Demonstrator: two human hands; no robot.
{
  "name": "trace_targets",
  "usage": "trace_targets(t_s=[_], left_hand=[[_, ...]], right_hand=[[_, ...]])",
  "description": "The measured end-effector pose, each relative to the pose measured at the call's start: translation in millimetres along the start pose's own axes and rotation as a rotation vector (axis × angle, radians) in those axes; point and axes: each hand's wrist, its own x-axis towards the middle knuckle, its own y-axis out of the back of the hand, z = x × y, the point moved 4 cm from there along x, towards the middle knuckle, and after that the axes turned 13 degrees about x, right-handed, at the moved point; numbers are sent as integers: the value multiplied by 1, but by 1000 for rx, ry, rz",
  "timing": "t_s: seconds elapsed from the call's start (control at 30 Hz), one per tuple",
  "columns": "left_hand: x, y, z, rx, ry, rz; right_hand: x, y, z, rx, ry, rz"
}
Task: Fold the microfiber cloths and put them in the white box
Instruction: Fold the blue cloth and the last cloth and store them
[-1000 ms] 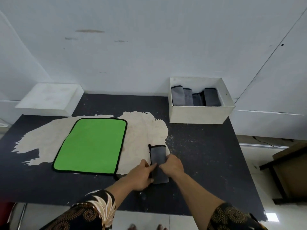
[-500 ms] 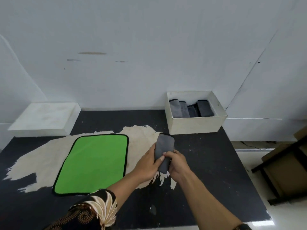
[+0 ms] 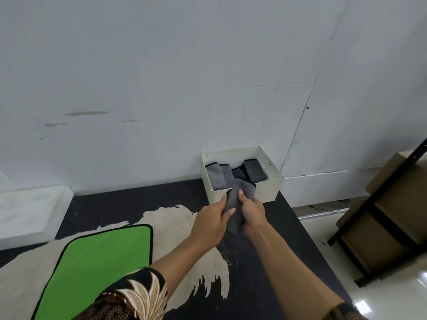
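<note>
At the box (image 3: 268, 190), both hands (image 3: 211, 219) (image 3: 253, 211) grip cloth (image 3: 236, 197).

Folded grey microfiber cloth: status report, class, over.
Left grip and right grip hold the folded grey microfiber cloth. Cloth at the white open box's near rim, not yet in. Nothing blocks it.

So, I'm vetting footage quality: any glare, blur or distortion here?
Head view: wide-angle bows the wall seam; glare patch on the glossy floor, lower right; left hand, right hand and grey cloth slightly soft; white box readable.
</note>
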Motion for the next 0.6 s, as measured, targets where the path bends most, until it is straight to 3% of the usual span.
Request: trace_targets(t_s=[0.1,0.23,0.37,0.6], left_hand=[[22,-15,3,47,-20,-97],[56,-27,-2,40,61,-43],[95,-32,-1,75,187,-61],[179,-55,-3,61,426,-231]], right_hand=[[21,2,-18,0,40,-39],[63,-5,-40,-161,109,-287],[116,-17,-67,-286,164,-283],[216,-44,-113,-617,303,-323]])
